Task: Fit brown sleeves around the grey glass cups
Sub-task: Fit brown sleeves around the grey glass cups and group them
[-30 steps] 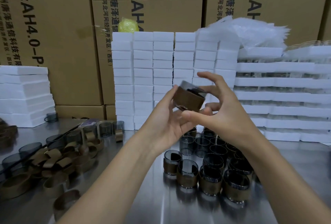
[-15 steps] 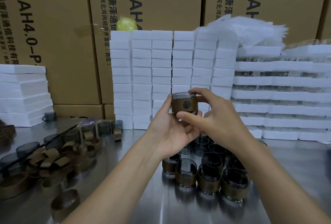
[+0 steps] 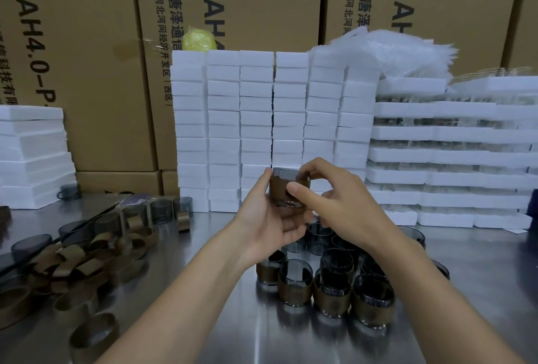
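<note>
Both hands hold one grey glass cup [image 3: 286, 173] upright above a steel table [image 3: 203, 320]. The left hand [image 3: 270, 218] cradles it, fingers curled beneath; the right hand [image 3: 343, 203] pinches its brown sleeve [image 3: 277, 189] between thumb and fingers. The sleeve wraps the cup's middle. Below, sleeved cups [image 3: 332, 291] stand clustered, all empty. Loose sleeves [image 3: 87, 259] lie heaped at left near bare cups [image 3: 158, 210]. Stacked foam trays [image 3: 436, 136] at right hold glassware between layers. Compared with half a second ago, the cup sits lower and the sleeve's emblem no longer shows
</note>
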A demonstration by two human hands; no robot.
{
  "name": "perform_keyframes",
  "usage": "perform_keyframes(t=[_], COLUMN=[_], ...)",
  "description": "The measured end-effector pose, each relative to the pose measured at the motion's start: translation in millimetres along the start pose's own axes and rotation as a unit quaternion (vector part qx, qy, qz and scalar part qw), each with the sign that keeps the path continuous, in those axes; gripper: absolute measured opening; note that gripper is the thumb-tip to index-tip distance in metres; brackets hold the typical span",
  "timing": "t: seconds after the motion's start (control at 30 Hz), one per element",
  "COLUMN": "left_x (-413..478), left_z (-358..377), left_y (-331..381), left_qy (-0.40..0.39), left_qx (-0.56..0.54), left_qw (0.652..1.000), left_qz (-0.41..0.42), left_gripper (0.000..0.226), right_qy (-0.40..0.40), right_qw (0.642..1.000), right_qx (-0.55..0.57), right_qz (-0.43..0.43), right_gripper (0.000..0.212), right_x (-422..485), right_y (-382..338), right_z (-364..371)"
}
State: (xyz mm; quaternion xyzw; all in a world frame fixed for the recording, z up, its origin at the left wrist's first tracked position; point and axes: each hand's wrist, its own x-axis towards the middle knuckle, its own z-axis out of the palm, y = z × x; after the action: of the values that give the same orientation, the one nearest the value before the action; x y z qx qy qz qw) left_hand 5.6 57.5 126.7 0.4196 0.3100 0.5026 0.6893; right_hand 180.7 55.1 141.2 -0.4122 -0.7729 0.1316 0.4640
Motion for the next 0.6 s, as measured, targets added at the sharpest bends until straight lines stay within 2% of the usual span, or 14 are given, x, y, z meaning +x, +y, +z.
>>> perform_keyframes(t=[0.07,0.17,0.27,0.4,0.6], left_x=[6,18,29,37,38], left_z=[-7,-24,-53,-83,-99], left_y=[-6,-17,-30,-43,-51], left_qy=[0.053,0.169,0.217,0.215,0.165], left_qx=[0.097,0.268,0.344,0.408,0.417], left_qw=[0.993,0.942,0.904,0.884,0.894], left_qz=[0.03,0.109,0.13,0.075,0.01], left_gripper=[0.068,0.043,0.025,0.021,0.016], right_qy=[0.007,0.006,-0.023,-0.085,-0.132], right_qw=[1.0,0.985,0.968,0.959,0.937], right_qx=[-0.026,-0.167,-0.24,-0.255,-0.313], right_qz=[0.015,0.038,0.065,0.094,0.086], right_gripper=[0.026,0.024,0.026,0.026,0.038], right_x=[1,1,-1,-6,-12], right_y=[10,28,47,68,80], right_z=[-1,2,10,24,35])
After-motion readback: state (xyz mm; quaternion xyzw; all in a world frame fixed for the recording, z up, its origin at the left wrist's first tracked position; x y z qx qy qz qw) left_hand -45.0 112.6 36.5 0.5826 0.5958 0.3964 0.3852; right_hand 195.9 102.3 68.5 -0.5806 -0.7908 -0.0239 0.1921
